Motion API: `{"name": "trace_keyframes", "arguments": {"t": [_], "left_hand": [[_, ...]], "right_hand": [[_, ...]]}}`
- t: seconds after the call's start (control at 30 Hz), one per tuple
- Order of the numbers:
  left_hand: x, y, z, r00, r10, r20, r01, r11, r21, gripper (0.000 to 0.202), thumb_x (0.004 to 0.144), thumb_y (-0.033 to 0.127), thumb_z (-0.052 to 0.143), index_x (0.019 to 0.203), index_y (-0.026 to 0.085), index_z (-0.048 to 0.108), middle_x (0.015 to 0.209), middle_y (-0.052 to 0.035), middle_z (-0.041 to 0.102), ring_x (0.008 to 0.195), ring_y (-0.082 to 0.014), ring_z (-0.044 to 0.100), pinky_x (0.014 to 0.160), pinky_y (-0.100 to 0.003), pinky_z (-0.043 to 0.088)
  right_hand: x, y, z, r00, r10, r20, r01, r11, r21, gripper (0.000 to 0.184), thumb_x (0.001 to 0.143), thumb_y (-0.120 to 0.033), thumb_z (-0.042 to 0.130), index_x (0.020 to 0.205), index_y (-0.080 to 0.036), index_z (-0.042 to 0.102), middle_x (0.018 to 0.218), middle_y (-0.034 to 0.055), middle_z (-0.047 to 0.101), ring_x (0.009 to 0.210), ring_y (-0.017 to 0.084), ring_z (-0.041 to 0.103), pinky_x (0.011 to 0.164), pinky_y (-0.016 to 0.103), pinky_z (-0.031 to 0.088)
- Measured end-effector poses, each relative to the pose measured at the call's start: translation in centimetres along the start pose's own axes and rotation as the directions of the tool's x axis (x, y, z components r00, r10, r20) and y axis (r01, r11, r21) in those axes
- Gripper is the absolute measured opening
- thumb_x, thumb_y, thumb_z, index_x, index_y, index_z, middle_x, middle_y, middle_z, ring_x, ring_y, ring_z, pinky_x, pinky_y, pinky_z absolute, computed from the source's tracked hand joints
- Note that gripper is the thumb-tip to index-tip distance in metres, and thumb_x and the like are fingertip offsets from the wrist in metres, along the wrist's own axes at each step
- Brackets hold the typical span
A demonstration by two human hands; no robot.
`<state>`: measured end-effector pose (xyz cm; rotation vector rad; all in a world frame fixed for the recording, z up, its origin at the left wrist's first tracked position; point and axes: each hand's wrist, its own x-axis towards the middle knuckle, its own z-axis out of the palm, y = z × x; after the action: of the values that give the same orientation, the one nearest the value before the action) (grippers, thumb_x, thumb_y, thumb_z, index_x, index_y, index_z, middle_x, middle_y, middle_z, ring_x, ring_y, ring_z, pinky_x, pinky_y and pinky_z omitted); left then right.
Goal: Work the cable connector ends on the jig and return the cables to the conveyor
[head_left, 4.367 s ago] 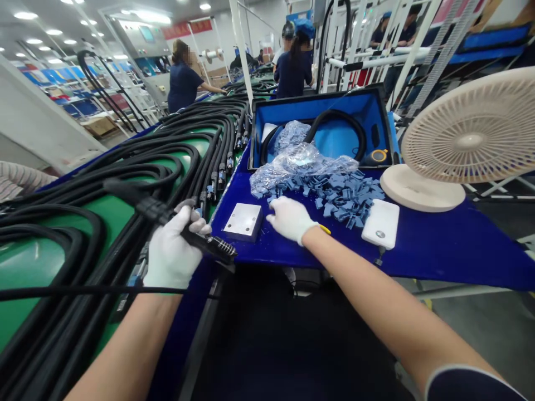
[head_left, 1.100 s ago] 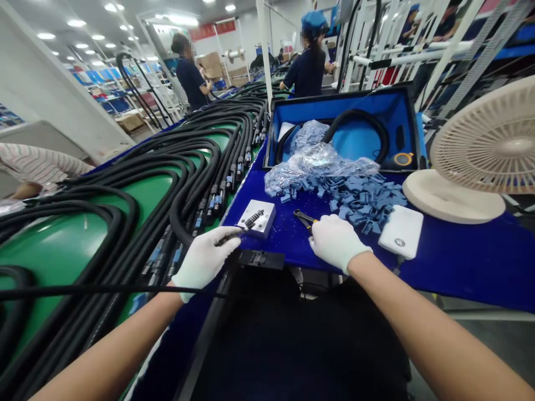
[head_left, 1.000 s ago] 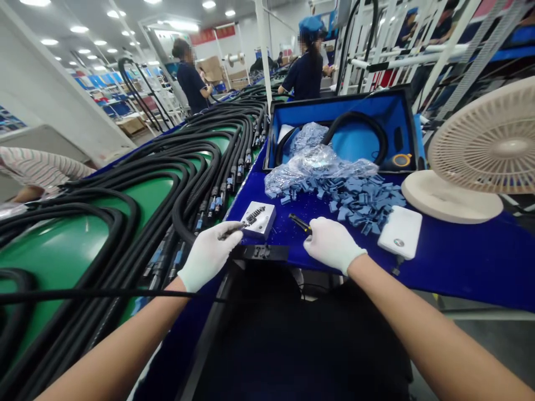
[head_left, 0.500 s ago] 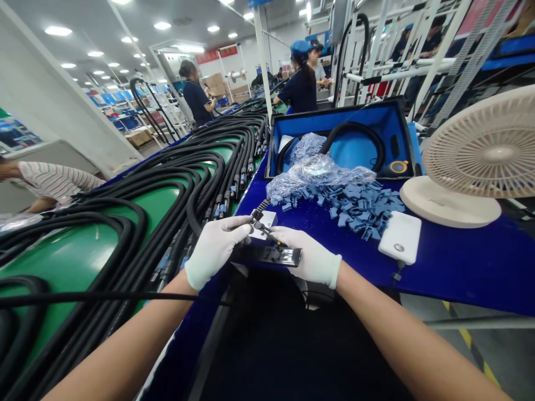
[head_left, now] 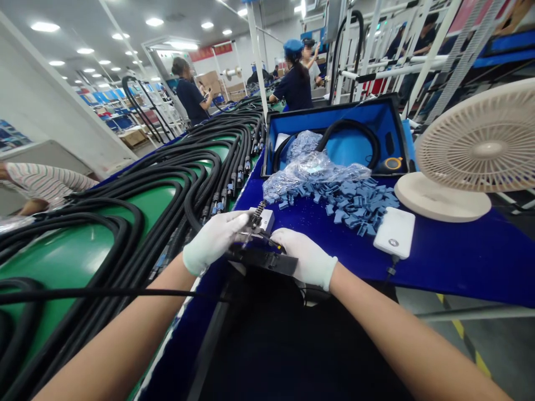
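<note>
Both grips are closed: our left hand (head_left: pixel 215 238) pinches a ribbed part (head_left: pixel 259 210), our right hand (head_left: pixel 308 256) pliers (head_left: pixel 277 245). Slipping pliers could nick it.

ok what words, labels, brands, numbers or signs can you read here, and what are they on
None can be read clearly.
Red banner: lettering too small and blurred.
White device: round mark too small to make out.

The blue tabletop (head_left: pixel 451 264) bears clips (head_left: pixel 355 203), a block (head_left: pixel 267 220), a white device (head_left: pixel 395 231) — also a crate (head_left: pixel 390 123) and fan (head_left: pixel 480 149).
</note>
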<state>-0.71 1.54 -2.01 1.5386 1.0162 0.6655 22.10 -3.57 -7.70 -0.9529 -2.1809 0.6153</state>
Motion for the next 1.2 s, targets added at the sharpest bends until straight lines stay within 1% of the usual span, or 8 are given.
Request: {"name": "trace_keyframes", "arguments": {"t": [0.17,0.37,0.53,0.7,0.87,1.0,1.1,1.2], "left_hand": [[2.9,-1.1,0.0,0.969,0.081,0.234,-0.001,0.946,-0.325,0.047,0.089,0.041,0.070,0.124,0.010,0.071,0.122,-0.0201,0.071,0.105,-0.0307,0.070,0.096,-0.044,0.054],[2.4,0.5,0.2,0.999,0.017,-0.048,-0.015,0.999,0.044,0.049,0.081,0.041,0.079,0.121,0.013,0.075,0.107,-0.0116,0.077,0.091,-0.0255,0.073,0.085,-0.036,0.058],[1.4,1.6,0.7,0.981,0.059,-0.187,0.004,0.947,0.320,0.051,0.082,0.048,0.074,0.120,0.015,0.076,0.101,-0.0076,0.079,0.087,-0.0261,0.074,0.078,-0.033,0.057],[1.6,1.6,1.1,0.970,0.120,-0.210,-0.011,0.889,0.458,0.046,0.083,0.048,0.072,0.118,0.019,0.078,0.109,-0.0055,0.079,0.102,-0.0280,0.072,0.091,-0.034,0.054],[2.2,1.7,0.9,0.966,0.136,-0.220,-0.021,0.889,0.457,0.042,0.084,0.047,0.070,0.114,0.018,0.079,0.111,-0.0054,0.078,0.101,-0.0269,0.071,0.090,-0.032,0.053],[2.9,1.1,0.7,0.973,0.075,-0.217,-0.025,0.974,0.225,0.044,0.086,0.048,0.067,0.113,0.014,0.076,0.101,-0.0095,0.078,0.091,-0.0254,0.072,0.079,-0.032,0.056],[2.5,1.4,0.9,0.981,0.087,-0.175,-0.058,0.984,0.166,0.044,0.087,0.043,0.066,0.120,0.014,0.073,0.108,-0.0104,0.076,0.092,-0.0240,0.072,0.082,-0.033,0.056],[1.5,2.1,1.6,0.975,0.178,-0.133,-0.129,0.940,0.315,0.043,0.087,0.039,0.066,0.124,0.017,0.072,0.118,-0.0083,0.075,0.105,-0.0258,0.069,0.096,-0.036,0.052]], "right_hand": [[-0.3,-0.3,-0.3,0.998,0.064,-0.013,-0.064,0.998,0.025,0.009,0.084,-0.019,0.063,0.093,-0.018,0.060,0.099,0.0083,0.068,0.087,0.021,0.063,0.077,0.031,0.048],[-0.5,0.2,-0.3,0.962,0.270,-0.034,-0.266,0.960,0.082,0.050,0.080,-0.015,0.062,0.129,-0.017,0.050,0.100,0.0093,0.071,0.082,0.022,0.066,0.073,0.031,0.046],[-0.1,1.6,1.3,0.951,0.299,-0.073,-0.303,0.952,-0.043,0.012,0.081,-0.017,0.059,0.093,-0.021,0.057,0.089,0.0058,0.070,0.077,0.021,0.064,0.067,0.029,0.042],[0.2,2.4,2.4,0.941,0.317,-0.119,-0.330,0.938,-0.111,0.015,0.079,-0.017,0.059,0.093,-0.022,0.057,0.089,0.0039,0.069,0.077,0.021,0.063,0.066,0.029,0.041],[-0.1,2.7,-0.5,0.975,0.222,0.008,-0.221,0.972,-0.083,0.042,0.081,-0.014,0.061,0.123,-0.019,0.061,0.109,0.0107,0.072,0.098,0.025,0.067,0.084,0.034,0.048],[-0.9,2.9,-3.0,0.958,0.268,-0.103,-0.283,0.945,-0.166,0.072,0.075,-0.023,0.076,0.143,-0.015,0.051,0.133,0.0189,0.062,0.124,0.034,0.057,0.106,0.047,0.042],[-1.4,2.0,-2.8,0.957,0.266,-0.115,-0.263,0.964,0.040,0.082,0.066,-0.033,0.087,0.139,-0.018,0.054,0.136,0.0152,0.060,0.125,0.033,0.057,0.109,0.048,0.042],[-1.5,0.6,-1.1,0.946,0.300,-0.120,-0.218,0.867,0.447,0.060,0.076,-0.030,0.079,0.130,-0.021,0.054,0.128,0.0085,0.066,0.116,0.024,0.064,0.102,0.040,0.050]]}}
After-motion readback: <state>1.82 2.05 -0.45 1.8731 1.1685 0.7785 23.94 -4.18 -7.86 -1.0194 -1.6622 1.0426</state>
